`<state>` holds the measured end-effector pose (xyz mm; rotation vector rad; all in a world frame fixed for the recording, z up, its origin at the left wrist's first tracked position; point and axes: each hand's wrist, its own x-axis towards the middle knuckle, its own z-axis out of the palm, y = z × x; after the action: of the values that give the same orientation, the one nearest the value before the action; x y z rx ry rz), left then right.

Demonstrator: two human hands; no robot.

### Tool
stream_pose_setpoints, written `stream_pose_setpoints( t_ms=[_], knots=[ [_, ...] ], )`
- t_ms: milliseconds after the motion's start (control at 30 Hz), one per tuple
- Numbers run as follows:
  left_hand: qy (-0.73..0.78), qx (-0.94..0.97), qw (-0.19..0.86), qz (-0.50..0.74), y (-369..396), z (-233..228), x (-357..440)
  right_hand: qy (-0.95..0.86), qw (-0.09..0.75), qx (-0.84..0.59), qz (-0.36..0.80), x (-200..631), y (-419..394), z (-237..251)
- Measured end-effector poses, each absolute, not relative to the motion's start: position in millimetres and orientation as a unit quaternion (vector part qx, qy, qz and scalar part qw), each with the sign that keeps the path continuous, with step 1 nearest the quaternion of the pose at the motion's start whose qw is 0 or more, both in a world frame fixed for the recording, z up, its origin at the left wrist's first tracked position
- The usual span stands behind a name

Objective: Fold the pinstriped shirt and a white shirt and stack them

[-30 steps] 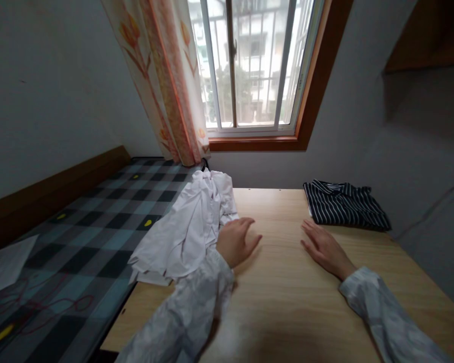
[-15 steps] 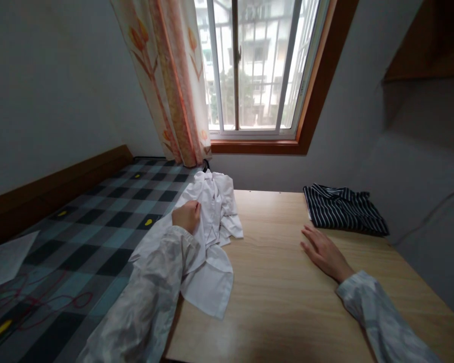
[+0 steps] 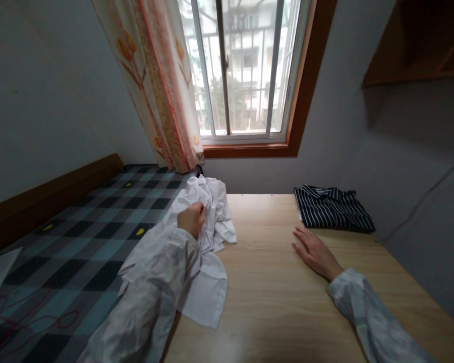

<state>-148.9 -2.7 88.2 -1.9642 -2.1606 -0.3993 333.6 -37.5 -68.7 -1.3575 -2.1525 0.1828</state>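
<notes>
A crumpled white shirt (image 3: pixel 216 206) lies over the left edge of the wooden table and partly on the bed. My left hand (image 3: pixel 191 219) is closed in a fist on it, with a pinch of the cloth seemingly inside; the fingertips are hidden from me. One part of the shirt spreads flat towards me on the tabletop. My right hand (image 3: pixel 316 253) rests palm down on the wood, fingers stretched out and holding nothing. Just beyond those fingers is a folded black-and-white striped garment (image 3: pixel 331 209).
On the left, the bed has a checked cover (image 3: pixel 109 237), with a tangled red cord (image 3: pixel 41 317) and a white sheet (image 3: pixel 0 272) on it. The table (image 3: pixel 265 282) meets the wall under a window (image 3: pixel 245 75). A wooden shelf (image 3: pixel 419 50) hangs at upper right.
The whole view has swung slightly right, so things sit further left. My left fist has shifted a little right over the white shirt. My right hand stays flat on the table.
</notes>
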Motion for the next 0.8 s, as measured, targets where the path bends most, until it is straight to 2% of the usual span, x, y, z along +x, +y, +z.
stream_pose_setpoints(
  t_ms=[200, 500, 633, 800],
  knots=[
    [-0.59, -0.774, 0.017, -0.229, -15, 88, -62, -0.8, 0.303, -0.513, 0.069, 333, -37, -71],
    [-0.44, -0.89, -0.063, -0.107, -9, 57, 63, -0.783, 0.342, -0.514, 0.071, 328, -35, -68],
    [-0.408, -0.908, -0.083, -0.034, -8, 55, 63, -0.778, 0.346, -0.518, 0.078, 331, -34, -70],
    [-0.441, -0.887, -0.051, -0.123, 2, 96, 8, -0.762, 0.359, -0.527, 0.117, 322, -30, -63]
  ],
)
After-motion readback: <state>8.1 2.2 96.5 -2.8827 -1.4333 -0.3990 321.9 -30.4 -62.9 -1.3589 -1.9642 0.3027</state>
